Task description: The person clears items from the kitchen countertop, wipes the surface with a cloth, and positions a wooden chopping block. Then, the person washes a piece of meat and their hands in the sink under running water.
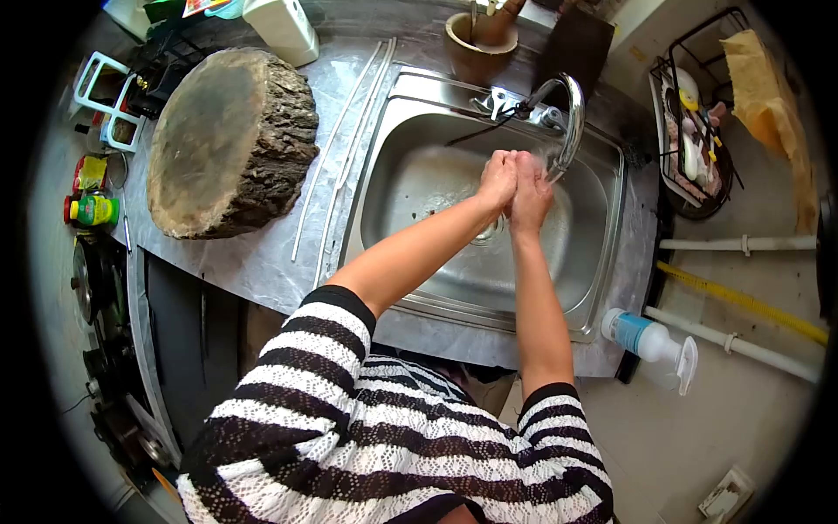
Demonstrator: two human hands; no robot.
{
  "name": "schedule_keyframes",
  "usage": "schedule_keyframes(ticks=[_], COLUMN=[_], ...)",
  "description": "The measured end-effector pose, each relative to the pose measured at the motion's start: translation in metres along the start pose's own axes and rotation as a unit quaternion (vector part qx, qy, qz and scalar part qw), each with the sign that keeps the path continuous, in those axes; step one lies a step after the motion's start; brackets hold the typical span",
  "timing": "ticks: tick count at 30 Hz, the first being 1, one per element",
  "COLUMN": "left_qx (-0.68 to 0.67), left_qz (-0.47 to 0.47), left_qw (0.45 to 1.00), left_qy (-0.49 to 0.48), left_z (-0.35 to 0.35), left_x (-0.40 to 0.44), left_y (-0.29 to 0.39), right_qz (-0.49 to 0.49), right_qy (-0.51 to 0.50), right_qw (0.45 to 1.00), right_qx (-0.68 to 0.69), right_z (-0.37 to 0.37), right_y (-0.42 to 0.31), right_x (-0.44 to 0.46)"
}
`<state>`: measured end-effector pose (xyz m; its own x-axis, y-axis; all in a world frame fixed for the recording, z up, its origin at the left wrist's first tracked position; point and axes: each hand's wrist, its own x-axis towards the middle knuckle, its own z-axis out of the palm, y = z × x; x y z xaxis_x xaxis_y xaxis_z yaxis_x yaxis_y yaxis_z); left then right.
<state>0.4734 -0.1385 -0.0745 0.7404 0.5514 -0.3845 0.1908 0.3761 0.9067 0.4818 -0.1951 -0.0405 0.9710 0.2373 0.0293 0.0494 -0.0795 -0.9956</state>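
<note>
My left hand (497,179) and my right hand (530,194) are pressed against each other over the steel sink (419,175), with their fingers curled in. They meet just left of the curved chrome faucet (573,122), where water runs down beside them. The inner sides of both hands are hidden, so whatever they may hold does not show. Below them, water splashes around the drain (491,232). A few small dark bits (425,213) lie on the sink's floor to the left.
On the grey counter left of the sink are a thick log chopping block (205,144) and thin pale strips (340,162). Behind stands a brown pot (467,59) with utensils. A spray bottle (642,336) is at the front right, a dish rack (690,140) further right.
</note>
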Motion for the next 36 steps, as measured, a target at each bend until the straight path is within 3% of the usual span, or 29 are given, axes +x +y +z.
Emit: schedule_keyframes(ticks=[1,3,4,5,6,8,9,11,13,15,17,19,20,21,22,23,24,25,26,27,29,31,34,36], left_qx=[0.001,-0.174,-0.14,-0.139,0.027,0.191,0.27,0.311,0.32,0.358,0.425,0.464,0.5,0.506,0.472,0.437,0.439,0.402,0.363,0.366,0.382,0.346,0.342,0.38], left_qz=[-0.002,0.019,-0.064,-0.065,0.035,0.037,0.04,0.045,0.045,0.015,0.055,0.055,0.061,0.034,0.021,0.007,0.007,-0.008,-0.024,-0.029,-0.021,-0.012,-0.042,-0.029], left_qw=[1.0,0.978,0.984,0.984,0.994,0.974,0.954,0.935,0.933,0.928,0.899,0.881,0.862,0.86,0.88,0.898,0.898,0.914,0.928,0.927,0.921,0.934,0.933,0.916], left_qy=[-0.004,-0.112,-0.091,-0.094,-0.097,-0.114,-0.123,-0.163,-0.158,-0.1,-0.093,-0.071,-0.051,-0.064,-0.054,-0.044,-0.043,-0.058,-0.074,-0.08,-0.073,-0.086,-0.1,-0.123], left_z=[0.002,0.001,-0.002,-0.007,-0.013,-0.03,-0.039,-0.067,-0.101,-0.125,-0.147,-0.161,-0.167,-0.169,-0.172,-0.175,-0.177,-0.179,-0.179,-0.179,-0.175,-0.175,-0.17,-0.173], left_x=[0.0,-0.011,-0.036,-0.023,0.0,0.006,0.009,0.012,0.018,0.017,0.018,0.016,0.015,0.012,0.01,0.009,0.009,0.007,0.004,0.0,-0.002,-0.002,-0.004,0.001], left_y=[-0.004,0.001,0.043,0.028,0.002,0.008,0.011,0.024,0.021,0.03,0.027,0.013,0.008,0.012,0.007,0.003,0.004,0.006,0.009,0.013,0.022,0.023,0.033,0.027], right_qz=[-0.049,-0.052,-0.063,-0.075,-0.073,0.025,0.025,0.146,0.191,0.184,0.186,0.13,0.177,0.151,0.015,0.012,-0.027,-0.001,-0.018,-0.084,-0.092,-0.331,-0.338,-0.171], right_qy=[0.03,0.003,-0.008,-0.019,-0.015,-0.085,-0.082,-0.177,-0.188,-0.177,-0.163,-0.181,-0.185,-0.192,-0.202,-0.237,-0.268,-0.273,-0.359,-0.356,-0.46,-0.535,-0.544,-0.507], right_qw=[0.997,0.993,0.992,0.99,0.99,0.981,0.982,0.963,0.943,0.963,0.966,0.975,0.966,0.97,0.979,0.967,0.962,0.96,0.909,0.892,0.858,0.679,0.647,0.71], right_qx=[-0.056,-0.102,-0.11,-0.118,-0.119,-0.17,-0.17,0.142,0.197,0.091,0.071,0.001,0.028,0.007,0.031,0.098,0.041,-0.065,-0.213,-0.264,-0.209,-0.379,-0.414,-0.458], right_z=[0.001,-0.007,-0.007,-0.008,-0.01,-0.016,-0.02,-0.027,-0.026,-0.02,-0.002,0.021,0.035,0.052,0.071,0.095,0.109,0.119,0.125,0.124,0.101,0.065,0.009,-0.013], right_y=[-0.001,-0.012,-0.017,-0.021,-0.023,-0.025,-0.012,0.026,0.038,0.067,0.086,0.098,0.097,0.1,0.115,0.152,0.148,0.128,0.142,0.132,0.137,0.134,0.121,0.124], right_x=[0.0,0.0,0.0,0.001,0.002,0.004,0.006,0.009,0.006,0.003,0.006,0.011,0.012,0.013,0.013,0.02,0.014,0.0,-0.009,-0.029,-0.053,-0.055,-0.032,-0.006])
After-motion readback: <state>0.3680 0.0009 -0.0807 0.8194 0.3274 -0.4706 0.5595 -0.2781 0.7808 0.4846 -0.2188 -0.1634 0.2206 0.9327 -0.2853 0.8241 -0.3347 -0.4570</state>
